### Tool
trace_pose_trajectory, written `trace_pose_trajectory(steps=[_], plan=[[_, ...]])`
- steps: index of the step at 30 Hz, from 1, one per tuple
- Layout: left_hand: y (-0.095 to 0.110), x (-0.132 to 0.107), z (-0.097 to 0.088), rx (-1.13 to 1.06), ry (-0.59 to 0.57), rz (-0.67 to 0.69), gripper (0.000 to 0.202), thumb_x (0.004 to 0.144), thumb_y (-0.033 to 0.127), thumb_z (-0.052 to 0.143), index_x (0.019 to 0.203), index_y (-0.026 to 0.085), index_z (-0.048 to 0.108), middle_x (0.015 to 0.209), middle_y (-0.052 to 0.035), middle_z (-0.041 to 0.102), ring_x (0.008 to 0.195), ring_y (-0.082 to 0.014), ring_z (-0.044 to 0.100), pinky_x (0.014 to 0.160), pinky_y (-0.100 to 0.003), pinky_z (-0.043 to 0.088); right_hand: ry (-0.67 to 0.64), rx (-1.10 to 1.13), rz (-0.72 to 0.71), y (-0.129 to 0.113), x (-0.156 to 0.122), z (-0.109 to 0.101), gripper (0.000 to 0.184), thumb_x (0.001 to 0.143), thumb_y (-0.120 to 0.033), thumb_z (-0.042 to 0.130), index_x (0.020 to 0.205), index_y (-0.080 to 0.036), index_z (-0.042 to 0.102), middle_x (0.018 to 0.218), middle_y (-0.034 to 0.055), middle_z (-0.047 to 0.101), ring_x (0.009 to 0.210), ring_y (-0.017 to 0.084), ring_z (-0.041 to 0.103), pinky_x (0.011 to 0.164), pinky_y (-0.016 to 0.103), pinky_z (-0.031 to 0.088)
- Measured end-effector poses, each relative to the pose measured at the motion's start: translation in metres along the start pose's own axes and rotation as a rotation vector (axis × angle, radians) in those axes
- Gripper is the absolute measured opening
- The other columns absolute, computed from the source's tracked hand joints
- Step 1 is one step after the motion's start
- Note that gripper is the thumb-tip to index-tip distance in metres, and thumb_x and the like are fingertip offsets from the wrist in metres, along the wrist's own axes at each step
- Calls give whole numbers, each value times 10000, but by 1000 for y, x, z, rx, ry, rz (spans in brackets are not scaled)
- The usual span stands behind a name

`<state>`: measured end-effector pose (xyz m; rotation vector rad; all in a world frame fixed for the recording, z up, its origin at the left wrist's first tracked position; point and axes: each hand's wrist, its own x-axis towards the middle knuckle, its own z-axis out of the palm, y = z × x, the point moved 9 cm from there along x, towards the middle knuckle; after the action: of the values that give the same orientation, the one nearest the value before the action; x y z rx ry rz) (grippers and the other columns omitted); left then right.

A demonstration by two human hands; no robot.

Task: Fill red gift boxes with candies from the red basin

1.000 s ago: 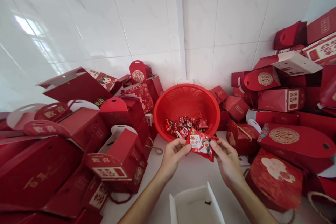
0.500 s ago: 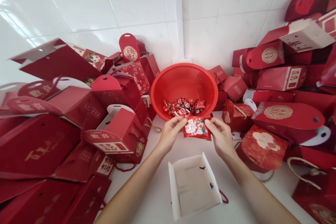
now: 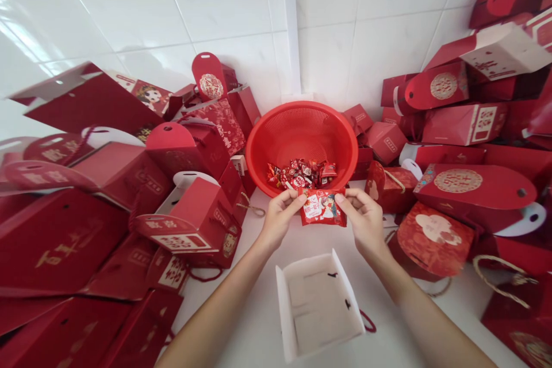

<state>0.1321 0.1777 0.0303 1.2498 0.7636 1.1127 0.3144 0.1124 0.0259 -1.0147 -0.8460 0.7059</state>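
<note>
1. Head view: my left hand (image 3: 279,219) and right hand (image 3: 364,222) each pinch a top corner of the red snack packet (image 3: 322,208), holding it up just before the red basket (image 3: 303,144) of sweets.
2. Below my hands sits an open white box (image 3: 319,306); red gift boxes (image 3: 194,224) crowd both sides.

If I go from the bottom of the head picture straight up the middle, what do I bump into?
First the open white box → red snack packet pinched between left hand and right hand → red basket holding sweets → white tiled wall.
</note>
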Motion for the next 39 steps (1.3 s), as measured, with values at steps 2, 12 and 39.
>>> trace_pose_trajectory(steps=[2, 12, 39], plan=[[0, 0, 0, 6, -2, 4, 436, 636, 516, 866, 696, 166, 614, 715, 23, 580, 693, -118, 524, 705, -247, 465, 6, -16, -4, 1, 0, -2, 382, 670, -543, 846, 793, -223, 678, 629, -18, 624, 593, 147, 540, 595, 292, 451], [-2, -1, 3, 39, -38, 1, 456, 634, 534, 861, 681, 157, 608, 689, 21, 589, 676, -119, 531, 688, -251, 457, 23, -30, -52, -4, 1, -2, 290, 701, -446, 807, 721, -219, 627, 674, -14, 603, 655, 149, 540, 627, 271, 458], [47, 26, 3, 643, -50, 480, 84, 837, 209, 624, 862, 172, 695, 877, -45, 741, 806, -169, 694, 778, -282, 555, -315, -239, 124, 53, -16, 35, 210, 713, -407, 664, 683, -216, 581, 604, -7, 614, 573, 161, 569, 585, 281, 461]])
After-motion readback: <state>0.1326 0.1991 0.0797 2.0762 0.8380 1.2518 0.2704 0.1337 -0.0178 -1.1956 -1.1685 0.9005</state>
